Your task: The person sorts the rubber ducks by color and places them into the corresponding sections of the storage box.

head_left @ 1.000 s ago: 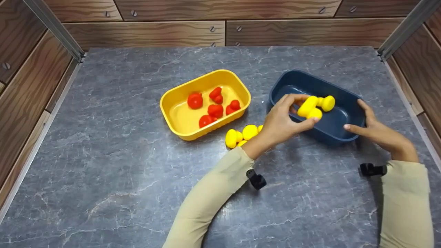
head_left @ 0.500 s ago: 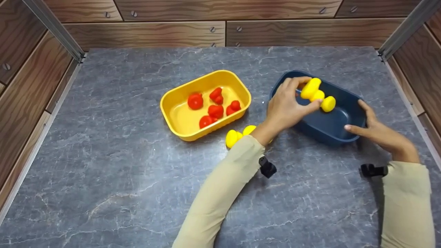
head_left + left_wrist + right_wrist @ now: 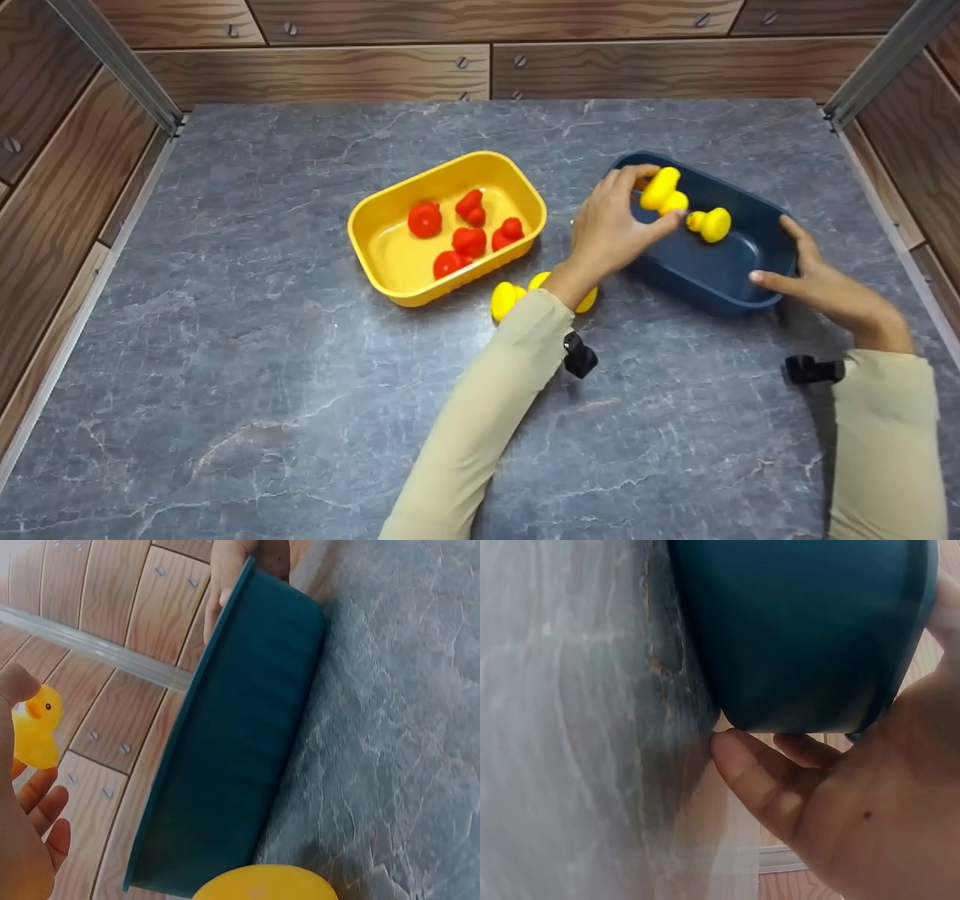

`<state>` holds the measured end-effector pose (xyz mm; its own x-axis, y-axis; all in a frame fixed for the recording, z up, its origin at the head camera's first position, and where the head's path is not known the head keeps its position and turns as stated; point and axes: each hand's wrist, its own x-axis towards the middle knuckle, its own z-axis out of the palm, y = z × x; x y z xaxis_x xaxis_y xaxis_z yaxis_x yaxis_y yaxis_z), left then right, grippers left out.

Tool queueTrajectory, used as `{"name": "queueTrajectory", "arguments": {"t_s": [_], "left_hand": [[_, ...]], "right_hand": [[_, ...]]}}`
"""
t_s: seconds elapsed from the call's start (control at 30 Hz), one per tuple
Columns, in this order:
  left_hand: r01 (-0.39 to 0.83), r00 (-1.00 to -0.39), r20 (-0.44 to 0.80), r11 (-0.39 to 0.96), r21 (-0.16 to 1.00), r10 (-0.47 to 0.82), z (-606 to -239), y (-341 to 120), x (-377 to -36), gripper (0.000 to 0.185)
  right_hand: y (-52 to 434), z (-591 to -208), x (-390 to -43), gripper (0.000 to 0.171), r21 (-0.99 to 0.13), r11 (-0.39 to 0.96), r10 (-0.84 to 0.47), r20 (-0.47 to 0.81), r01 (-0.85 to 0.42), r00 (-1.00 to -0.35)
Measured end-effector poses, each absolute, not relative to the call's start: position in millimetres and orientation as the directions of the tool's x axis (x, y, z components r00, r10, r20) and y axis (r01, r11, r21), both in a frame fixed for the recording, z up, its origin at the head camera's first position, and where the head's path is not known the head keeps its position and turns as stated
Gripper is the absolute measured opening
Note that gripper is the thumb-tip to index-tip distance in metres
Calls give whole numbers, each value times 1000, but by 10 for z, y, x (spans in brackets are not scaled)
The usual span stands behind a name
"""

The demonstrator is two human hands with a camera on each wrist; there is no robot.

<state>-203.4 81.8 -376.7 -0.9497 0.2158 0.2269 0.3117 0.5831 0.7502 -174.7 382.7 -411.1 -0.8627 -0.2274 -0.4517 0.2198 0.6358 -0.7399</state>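
My left hand [image 3: 616,223] pinches a yellow rubber duck [image 3: 661,192] between thumb and fingers, over the left part of the dark blue bin [image 3: 701,279]. In the left wrist view that duck [image 3: 39,735] shows its eye and orange beak, above the bin's rim. A second yellow duck [image 3: 714,224] lies inside the blue bin. At the bin's right end my right hand [image 3: 840,292] grips the wall, thumb at the rim and fingers along the outside. The right wrist view shows fingertips [image 3: 731,746] against the bin's end, low near the tabletop.
Left of the blue bin stands a yellow bin [image 3: 390,289] containing several small red toys [image 3: 469,241]. Between the bins, more yellow ducks [image 3: 504,301] lie on the grey marbled table [image 3: 247,360], partly hidden by my left wrist. Wood-patterned panels [image 3: 315,71] border the table.
My left hand has moved away from me with the duck, from the middle of the blue bin toward its far left. The right hand and both bins have stayed put.
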Motion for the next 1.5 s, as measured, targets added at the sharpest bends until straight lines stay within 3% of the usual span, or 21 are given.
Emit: {"name": "queueTrajectory", "arguments": {"t_s": [0.2, 0.43, 0.87, 1.17, 1.5], "left_hand": [[272, -960, 174, 605, 748, 217, -3703, 747, -2050, 61], [314, -946, 205, 568, 760, 249, -3625, 584, -2008, 62], [414, -903, 325, 369, 832, 280, -3617, 143, -1893, 59], [422, -900, 322, 399, 814, 294, -3701, -144, -1798, 56], [412, -884, 239, 429, 804, 401, -3790, -345, -1643, 61]], "right_hand": [[3842, -4121, -1743, 101, -752, 622, -235, -447, 220, -863], [3834, -4117, -1746, 102, -737, 637, -225, -458, 226, -860], [3823, -4130, -1747, 102, -724, 651, -213, -462, 228, -861], [3838, -4117, -1740, 101, -754, 620, -229, -440, 218, -869], [3826, -4121, -1751, 102, -726, 647, -211, -464, 233, -860]]}}
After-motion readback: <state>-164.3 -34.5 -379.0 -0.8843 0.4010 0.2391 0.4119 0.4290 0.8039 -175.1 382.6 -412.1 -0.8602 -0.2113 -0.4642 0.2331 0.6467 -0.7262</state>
